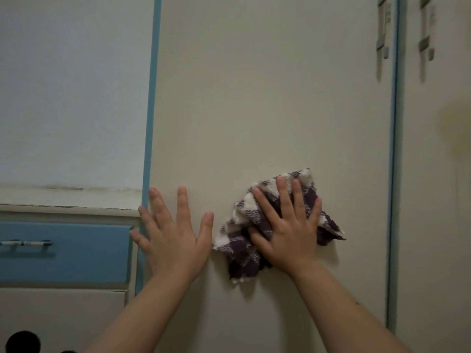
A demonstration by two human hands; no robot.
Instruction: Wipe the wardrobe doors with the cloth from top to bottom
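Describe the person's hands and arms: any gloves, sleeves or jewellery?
The left hand and right hand are bare: no gloves, no rings visible. The left forearm and right forearm are uncovered down to the frame edge, with no sleeve, watch or bracelet in view.

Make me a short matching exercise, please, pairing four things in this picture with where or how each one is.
1. cloth
2. left hand
3. drawer
4. door handles

A. blue, left of the wardrobe door
B. flat on the bare door
C. pressed under the right hand
D. upright, top right

Pairs: 1-C, 2-B, 3-A, 4-D
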